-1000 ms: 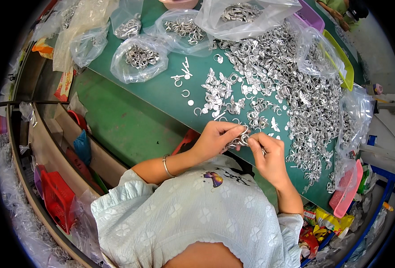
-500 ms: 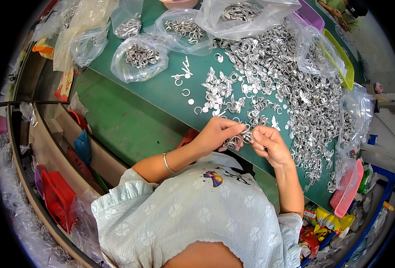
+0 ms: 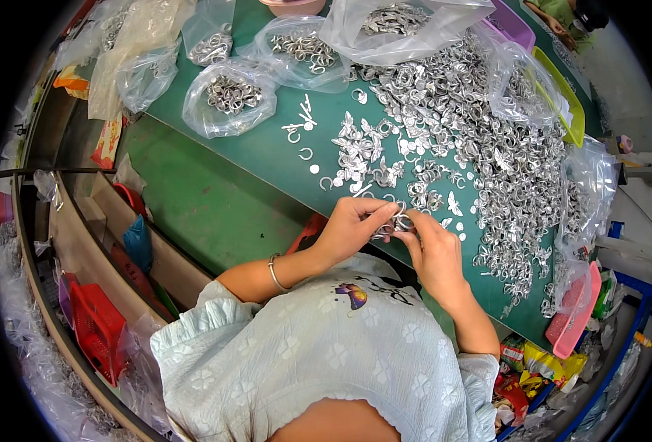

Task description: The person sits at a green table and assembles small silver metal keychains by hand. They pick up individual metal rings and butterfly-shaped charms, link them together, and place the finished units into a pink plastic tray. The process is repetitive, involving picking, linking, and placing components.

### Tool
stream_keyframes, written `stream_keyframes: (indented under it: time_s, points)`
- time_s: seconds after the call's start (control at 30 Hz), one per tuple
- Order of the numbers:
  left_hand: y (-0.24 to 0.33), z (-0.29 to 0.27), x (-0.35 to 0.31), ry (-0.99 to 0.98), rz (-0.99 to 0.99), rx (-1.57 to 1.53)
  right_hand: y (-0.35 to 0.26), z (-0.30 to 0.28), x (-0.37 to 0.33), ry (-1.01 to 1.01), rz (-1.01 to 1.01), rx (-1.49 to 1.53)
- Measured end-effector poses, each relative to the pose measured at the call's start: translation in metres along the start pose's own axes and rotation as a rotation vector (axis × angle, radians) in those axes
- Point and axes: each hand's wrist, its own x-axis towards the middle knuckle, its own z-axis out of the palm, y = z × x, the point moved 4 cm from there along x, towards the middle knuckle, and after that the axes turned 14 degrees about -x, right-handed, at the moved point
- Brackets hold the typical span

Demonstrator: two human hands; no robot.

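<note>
Close together over the table's near edge, both hands work on a small bunch of silver metal rings. My left hand is closed around the bunch, thumb on top. The fingers of my right hand close on the same bunch from the right; which ring they pinch is hidden. Just beyond lie silver leaf- or wing-shaped pieces, small flat discs and a few loose open rings. A great heap of silver rings spreads over the right of the table.
Clear plastic bags of rings stand along the far side of the green table. A yellow-green tray and a pink tray border the heap. Red baskets are low at left. Another person's arm shows far right.
My right hand has turned and moved left, its fingers now closer in on the rings beside my left hand. My left hand has shifted slightly left and stays closed.
</note>
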Motion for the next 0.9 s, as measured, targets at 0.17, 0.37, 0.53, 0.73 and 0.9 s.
stream_keyframes:
  time_s: [0.17,0.37,0.53,0.73,0.9]
  points:
    - [-0.003,-0.005,0.001,-0.066,-0.260,-0.114,0.005,0.002,-0.002,0.036,0.007,-0.120]
    - [-0.014,0.002,-0.002,-0.040,-0.466,-0.484,0.018,0.010,-0.002,-0.179,0.234,0.412]
    - [-0.010,0.000,-0.003,-0.014,-0.233,-0.185,0.006,0.007,-0.004,0.190,-0.012,0.097]
    - [-0.010,0.001,-0.003,-0.008,-0.317,-0.202,0.000,0.004,-0.003,0.247,-0.216,-0.182]
    - [-0.026,-0.004,-0.002,-0.024,-0.556,-0.338,-0.008,-0.002,0.001,0.299,-0.546,-0.129]
